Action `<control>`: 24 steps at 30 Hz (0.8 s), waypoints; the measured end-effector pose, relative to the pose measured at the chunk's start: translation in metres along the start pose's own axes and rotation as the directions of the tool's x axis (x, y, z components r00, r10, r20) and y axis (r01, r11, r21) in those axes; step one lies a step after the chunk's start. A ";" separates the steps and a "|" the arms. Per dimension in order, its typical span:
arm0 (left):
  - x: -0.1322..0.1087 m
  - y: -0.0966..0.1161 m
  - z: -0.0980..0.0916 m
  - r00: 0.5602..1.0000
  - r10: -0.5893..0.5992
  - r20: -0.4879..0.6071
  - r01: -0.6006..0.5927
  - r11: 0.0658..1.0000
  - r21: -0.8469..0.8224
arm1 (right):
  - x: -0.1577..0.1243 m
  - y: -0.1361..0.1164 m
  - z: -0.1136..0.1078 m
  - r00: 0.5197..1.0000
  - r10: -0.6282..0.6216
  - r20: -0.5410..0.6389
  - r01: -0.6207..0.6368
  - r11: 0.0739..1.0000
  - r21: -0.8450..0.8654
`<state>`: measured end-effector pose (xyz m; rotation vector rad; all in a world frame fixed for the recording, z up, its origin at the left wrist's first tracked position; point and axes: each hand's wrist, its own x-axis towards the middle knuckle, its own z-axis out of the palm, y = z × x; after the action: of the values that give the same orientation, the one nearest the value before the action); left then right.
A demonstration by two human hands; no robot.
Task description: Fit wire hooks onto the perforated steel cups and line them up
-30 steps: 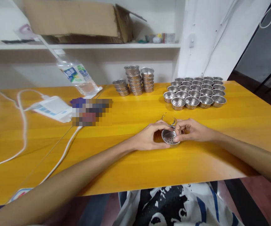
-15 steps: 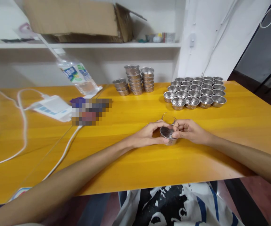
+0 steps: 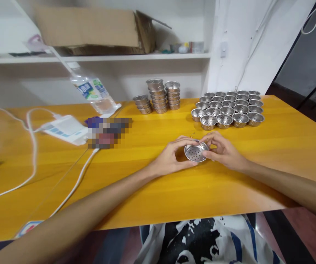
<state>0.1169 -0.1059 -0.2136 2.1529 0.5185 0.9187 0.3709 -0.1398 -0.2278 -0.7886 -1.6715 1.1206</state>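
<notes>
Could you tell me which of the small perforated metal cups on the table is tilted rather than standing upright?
The small perforated metal cup held between the left hand and right hand; its holed bottom faces the camera.

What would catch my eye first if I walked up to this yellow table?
Most likely the two hands at the table's near middle: the left hand and right hand together hold one small perforated metal cup, tilted so its holed bottom faces the camera. Behind them to the right, a tight cluster of matching cups sits on the yellow table, with three short stacks at the far edge. A tilted water bottle stands out on the left.
</notes>
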 end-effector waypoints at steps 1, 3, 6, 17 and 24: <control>-0.001 0.002 0.001 0.999 0.036 -0.020 -0.035 0.998 0.048 | 0.000 0.001 0.001 0.999 0.041 0.006 -0.041 0.998 0.036; 0.000 0.004 0.001 0.994 0.088 -0.061 -0.078 0.987 0.139 | 0.000 0.004 0.002 0.992 0.123 0.009 -0.124 0.989 0.078; 0.011 -0.008 -0.008 0.979 0.093 -0.183 -0.051 0.973 0.224 | 0.000 0.005 0.000 0.985 0.104 -0.136 -0.121 0.985 -0.123; 0.092 -0.095 -0.046 0.909 -0.070 -0.411 0.178 0.957 0.231 | -0.008 0.010 -0.001 0.989 -0.076 0.129 0.149 0.408 -0.901; 0.075 -0.103 -0.035 0.957 -0.090 -0.274 0.155 0.961 0.227 | -0.007 0.009 -0.003 0.974 -0.116 0.193 0.224 0.409 -0.885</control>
<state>0.1331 0.0223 -0.2403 2.1976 0.9327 1.1252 0.3766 -0.1415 -0.2384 -1.1766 -2.3950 -0.0352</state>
